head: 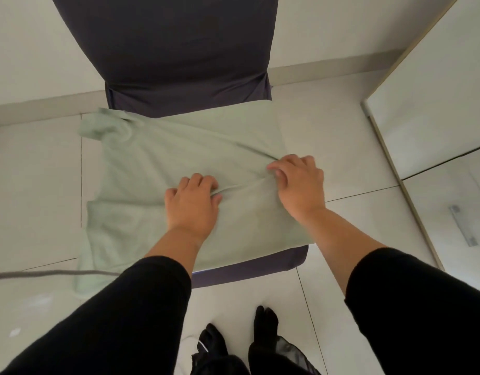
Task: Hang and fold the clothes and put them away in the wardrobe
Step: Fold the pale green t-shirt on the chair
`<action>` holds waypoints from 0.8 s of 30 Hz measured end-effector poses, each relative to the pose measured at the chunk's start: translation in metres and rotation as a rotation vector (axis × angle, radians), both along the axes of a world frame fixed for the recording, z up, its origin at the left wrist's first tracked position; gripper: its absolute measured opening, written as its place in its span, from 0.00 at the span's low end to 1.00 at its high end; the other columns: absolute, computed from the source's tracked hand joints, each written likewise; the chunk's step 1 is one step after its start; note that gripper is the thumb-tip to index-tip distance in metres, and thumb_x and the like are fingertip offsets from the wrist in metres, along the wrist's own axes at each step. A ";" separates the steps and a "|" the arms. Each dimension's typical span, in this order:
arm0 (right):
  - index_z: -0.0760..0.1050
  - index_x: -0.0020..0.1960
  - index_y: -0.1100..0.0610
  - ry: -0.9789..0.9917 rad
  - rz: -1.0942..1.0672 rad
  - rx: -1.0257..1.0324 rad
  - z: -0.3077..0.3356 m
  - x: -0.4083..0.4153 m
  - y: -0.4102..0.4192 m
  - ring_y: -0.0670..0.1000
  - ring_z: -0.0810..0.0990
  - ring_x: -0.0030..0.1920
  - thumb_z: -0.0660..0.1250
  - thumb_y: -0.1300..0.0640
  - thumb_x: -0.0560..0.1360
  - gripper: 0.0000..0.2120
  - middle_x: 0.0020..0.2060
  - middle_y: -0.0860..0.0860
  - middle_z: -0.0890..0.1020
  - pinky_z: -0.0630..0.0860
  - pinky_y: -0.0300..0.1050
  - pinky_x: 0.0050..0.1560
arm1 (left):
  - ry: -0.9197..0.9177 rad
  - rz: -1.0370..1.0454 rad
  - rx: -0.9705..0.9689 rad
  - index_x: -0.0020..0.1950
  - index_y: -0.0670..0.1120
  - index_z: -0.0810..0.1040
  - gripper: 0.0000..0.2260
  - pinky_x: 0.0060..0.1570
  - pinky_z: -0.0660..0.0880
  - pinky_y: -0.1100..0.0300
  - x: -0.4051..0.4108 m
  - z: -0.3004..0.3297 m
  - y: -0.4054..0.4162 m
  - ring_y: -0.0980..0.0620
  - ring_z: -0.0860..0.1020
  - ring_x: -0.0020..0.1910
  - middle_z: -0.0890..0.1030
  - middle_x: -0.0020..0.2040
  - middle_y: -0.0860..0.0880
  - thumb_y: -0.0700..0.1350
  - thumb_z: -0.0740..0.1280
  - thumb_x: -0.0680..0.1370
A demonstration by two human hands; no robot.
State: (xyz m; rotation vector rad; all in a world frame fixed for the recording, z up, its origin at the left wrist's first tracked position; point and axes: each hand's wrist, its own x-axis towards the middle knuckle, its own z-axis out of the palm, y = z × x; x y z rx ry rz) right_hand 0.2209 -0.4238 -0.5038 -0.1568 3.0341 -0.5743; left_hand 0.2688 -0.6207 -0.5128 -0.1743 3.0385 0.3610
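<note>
Nearest, below both forearms, lie the person's dark-socked feet (239,345) on the pale tiled floor (341,228). Above them, the left hand (191,203) and the right hand (297,182) sit apart but near each other on a pale green garment (157,169), each with fingers curled into the cloth, pinching a ridge of fabric that runs between them. The garment is spread over the seat of a dark-covered chair (249,266), directly under the hands; to the left of the left hand it spills off the seat edge and hangs down toward the floor, and beyond the hands a bunched corner lies at the far left. Past the garment rises the chair's backrest against the wall. Off to the right of the right hand stands a pale panel (436,85), perhaps the wardrobe door.

As I judge it, folding is only in an early stage: the cloth is still wrinkled and partly hanging. Finishing the fold and putting it away remain.
</note>
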 end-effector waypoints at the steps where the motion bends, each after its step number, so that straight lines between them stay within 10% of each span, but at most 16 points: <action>1: 0.78 0.57 0.45 -0.047 0.073 0.030 0.000 -0.005 -0.005 0.52 0.69 0.57 0.55 0.53 0.81 0.13 0.56 0.44 0.77 0.60 0.46 0.52 | 0.025 0.027 0.024 0.56 0.52 0.74 0.08 0.51 0.61 0.55 -0.003 0.000 0.000 0.49 0.71 0.56 0.76 0.53 0.53 0.51 0.59 0.80; 9: 0.78 0.43 0.46 -0.305 0.193 0.270 0.004 -0.040 -0.006 0.52 0.65 0.54 0.48 0.34 0.76 0.24 0.46 0.47 0.71 0.59 0.51 0.55 | 0.047 0.096 0.037 0.48 0.48 0.76 0.09 0.48 0.62 0.54 -0.019 -0.004 -0.005 0.47 0.73 0.51 0.75 0.46 0.50 0.49 0.59 0.78; 15: 0.71 0.60 0.55 -0.126 -0.076 0.217 -0.004 -0.102 0.007 0.58 0.69 0.58 0.51 0.56 0.80 0.14 0.58 0.53 0.73 0.63 0.51 0.52 | 0.120 0.193 0.072 0.58 0.47 0.74 0.10 0.48 0.68 0.50 -0.083 -0.005 -0.016 0.43 0.73 0.56 0.72 0.59 0.47 0.46 0.57 0.80; 20: 0.52 0.76 0.48 -0.351 -0.028 -0.238 -0.011 -0.155 -0.016 0.59 0.68 0.67 0.52 0.68 0.75 0.33 0.70 0.53 0.68 0.66 0.51 0.66 | 0.050 0.185 0.218 0.71 0.48 0.65 0.18 0.60 0.69 0.50 -0.143 -0.009 -0.036 0.44 0.70 0.67 0.65 0.72 0.48 0.46 0.58 0.81; 24: 0.64 0.72 0.57 -0.483 -0.030 -0.062 -0.016 -0.181 -0.009 0.60 0.72 0.64 0.54 0.66 0.77 0.23 0.66 0.58 0.72 0.69 0.48 0.60 | -0.115 0.129 0.107 0.67 0.47 0.69 0.17 0.57 0.71 0.47 -0.164 -0.009 -0.041 0.39 0.73 0.60 0.69 0.66 0.43 0.50 0.62 0.79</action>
